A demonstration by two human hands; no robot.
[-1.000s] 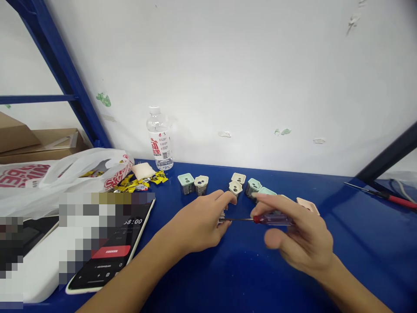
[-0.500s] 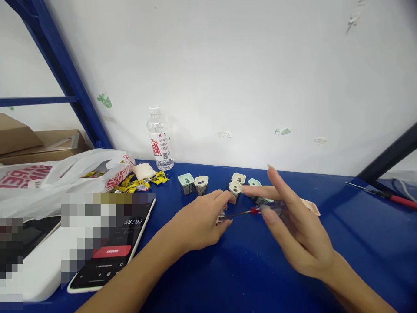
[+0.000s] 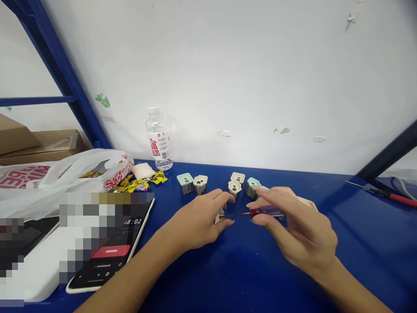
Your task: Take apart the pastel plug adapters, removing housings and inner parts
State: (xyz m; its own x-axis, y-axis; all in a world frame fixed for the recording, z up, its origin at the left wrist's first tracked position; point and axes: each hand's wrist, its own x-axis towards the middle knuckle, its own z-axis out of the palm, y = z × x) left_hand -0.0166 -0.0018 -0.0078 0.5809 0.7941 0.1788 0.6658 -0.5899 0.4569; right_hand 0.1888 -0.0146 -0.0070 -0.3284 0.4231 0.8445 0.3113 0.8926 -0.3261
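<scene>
My left hand [image 3: 198, 224] rests on the blue table [image 3: 247, 274], fingers closed round a small part [image 3: 222, 215] that is mostly hidden. A screwdriver [image 3: 260, 213] with a red collar and clear handle lies level, its tip at that part. My right hand [image 3: 299, 230] pinches the handle between thumb and fingers. Just behind stand several small cream and mint plastic parts [image 3: 234, 187], each with holes on top.
At the left lie a phone [image 3: 107, 252] with a running timer, a white device [image 3: 39, 265], a plastic bag [image 3: 65, 174] and yellow wrappers [image 3: 137, 182]. A water bottle [image 3: 158, 139] stands by the wall. A second red-handled screwdriver [image 3: 387, 194] lies at the far right.
My right hand's fingers spread away from the screwdriver handle half a second ago and have closed on it again. My left hand stayed on the small part.
</scene>
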